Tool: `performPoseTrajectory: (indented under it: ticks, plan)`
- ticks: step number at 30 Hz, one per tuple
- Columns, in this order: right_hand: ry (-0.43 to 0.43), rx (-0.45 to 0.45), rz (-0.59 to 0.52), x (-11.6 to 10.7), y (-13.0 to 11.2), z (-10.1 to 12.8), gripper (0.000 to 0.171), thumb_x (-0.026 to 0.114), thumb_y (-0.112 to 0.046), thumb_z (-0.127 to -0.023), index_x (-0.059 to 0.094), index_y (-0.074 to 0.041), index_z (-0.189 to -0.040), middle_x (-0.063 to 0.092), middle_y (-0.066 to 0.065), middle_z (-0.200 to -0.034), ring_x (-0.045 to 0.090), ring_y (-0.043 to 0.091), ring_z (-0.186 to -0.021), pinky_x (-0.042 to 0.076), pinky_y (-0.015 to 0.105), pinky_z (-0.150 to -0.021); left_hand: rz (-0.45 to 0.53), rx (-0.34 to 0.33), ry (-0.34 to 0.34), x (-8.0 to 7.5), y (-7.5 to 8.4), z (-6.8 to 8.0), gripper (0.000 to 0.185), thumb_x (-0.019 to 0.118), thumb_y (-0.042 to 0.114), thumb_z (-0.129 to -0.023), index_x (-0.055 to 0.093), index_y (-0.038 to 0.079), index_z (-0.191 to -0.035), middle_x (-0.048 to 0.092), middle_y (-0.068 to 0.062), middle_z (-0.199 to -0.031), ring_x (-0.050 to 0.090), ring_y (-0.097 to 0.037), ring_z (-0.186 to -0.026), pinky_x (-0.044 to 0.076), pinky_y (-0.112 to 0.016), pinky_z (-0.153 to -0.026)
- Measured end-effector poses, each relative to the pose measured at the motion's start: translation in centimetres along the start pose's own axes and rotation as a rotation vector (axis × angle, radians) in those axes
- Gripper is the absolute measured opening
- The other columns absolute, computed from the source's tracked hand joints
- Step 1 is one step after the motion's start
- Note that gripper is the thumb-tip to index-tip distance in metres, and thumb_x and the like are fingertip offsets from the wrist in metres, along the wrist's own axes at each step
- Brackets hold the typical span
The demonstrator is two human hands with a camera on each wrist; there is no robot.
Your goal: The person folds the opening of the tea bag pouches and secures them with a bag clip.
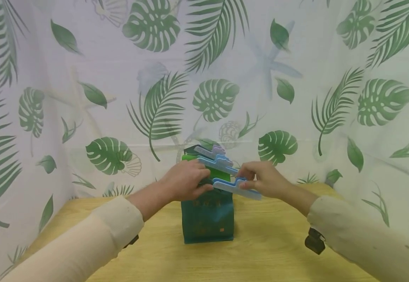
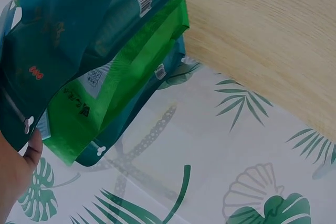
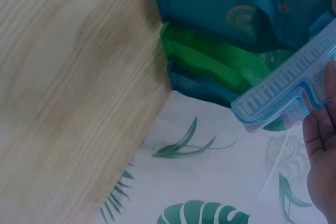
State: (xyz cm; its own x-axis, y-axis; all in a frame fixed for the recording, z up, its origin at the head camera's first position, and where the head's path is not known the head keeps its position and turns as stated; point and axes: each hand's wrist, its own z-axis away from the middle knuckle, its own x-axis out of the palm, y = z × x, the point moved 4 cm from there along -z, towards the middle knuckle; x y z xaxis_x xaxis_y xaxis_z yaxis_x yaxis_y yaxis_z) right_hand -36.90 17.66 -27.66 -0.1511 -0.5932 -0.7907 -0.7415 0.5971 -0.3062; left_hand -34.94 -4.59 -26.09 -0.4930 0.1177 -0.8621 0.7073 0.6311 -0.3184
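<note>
Three pouches stand in a row on the wooden table point(image 1: 271, 250): a teal bag point(image 1: 207, 219) in front, a green bag point(image 1: 222, 174) behind it and a dark teal bag point(image 1: 192, 150) at the back. A purple clip point(image 1: 212, 150) sits on the back bag and a blue clip point(image 1: 218, 164) on the green one. My left hand point(image 1: 201, 183) grips the folded top of the front teal bag point(image 2: 79, 30). At that same top, my right hand point(image 1: 245, 179) pinches a light blue clip point(image 1: 236, 188). The clip point(image 3: 286, 87) shows a ruler scale in the right wrist view.
A white curtain point(image 1: 296, 98) printed with green leaves hangs close behind the bags and along both sides of the table. Bare wood point(image 3: 73, 77) lies in front of and beside the bags.
</note>
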Motion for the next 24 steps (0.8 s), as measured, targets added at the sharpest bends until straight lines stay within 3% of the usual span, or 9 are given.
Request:
performPoseTrajectory:
  ticks: [4, 9, 19, 24]
  plan:
    - [0.018, -0.014, -0.015, 0.5, -0.6, -0.7, 0.018, 0.084, -0.015, -0.079, 0.073, -0.012, -0.093, 0.064, -0.005, -0.077, 0.057, 0.008, -0.071, 0.050, 0.028, -0.066, 0.018, -0.030, 0.035, 0.0, 0.0, 0.1, 0.039, 0.061, 0.052, -0.096, 0.059, 0.013, -0.096, 0.054, 0.004, -0.075, 0.050, -0.013, -0.066, 0.044, -0.031, -0.064]
    - [0.030, -0.038, -0.025, 0.9, -1.9, -2.0, 0.018, 0.084, -0.015, -0.080, 0.073, -0.011, -0.094, 0.068, -0.003, -0.080, 0.061, 0.009, -0.072, 0.052, 0.029, -0.067, 0.053, -0.050, 0.052, -0.2, -0.2, 0.0, 0.036, 0.061, 0.048, -0.097, 0.057, 0.012, -0.097, 0.051, 0.004, -0.074, 0.047, -0.012, -0.063, 0.040, -0.029, -0.061]
    - [0.053, -0.079, -0.046, 1.6, -3.4, -3.3, 0.020, 0.084, -0.011, -0.078, 0.073, -0.006, -0.094, 0.072, 0.002, -0.081, 0.065, 0.011, -0.071, 0.053, 0.028, -0.064, 0.051, -0.017, 0.080, 0.1, -0.1, -0.2, 0.030, 0.059, 0.041, -0.100, 0.057, 0.012, -0.092, 0.052, 0.002, -0.073, 0.049, -0.012, -0.065, 0.044, -0.029, -0.061]
    - [0.055, -0.095, -0.022, 1.6, -3.6, -3.1, 0.024, 0.085, -0.012, -0.079, 0.074, -0.006, -0.099, 0.073, 0.003, -0.087, 0.067, 0.013, -0.073, 0.056, 0.033, -0.067, 0.010, 0.010, 0.122, -0.1, 0.0, -0.1, 0.029, 0.060, 0.040, -0.100, 0.059, 0.013, -0.089, 0.055, 0.002, -0.073, 0.051, -0.011, -0.063, 0.045, -0.029, -0.061]
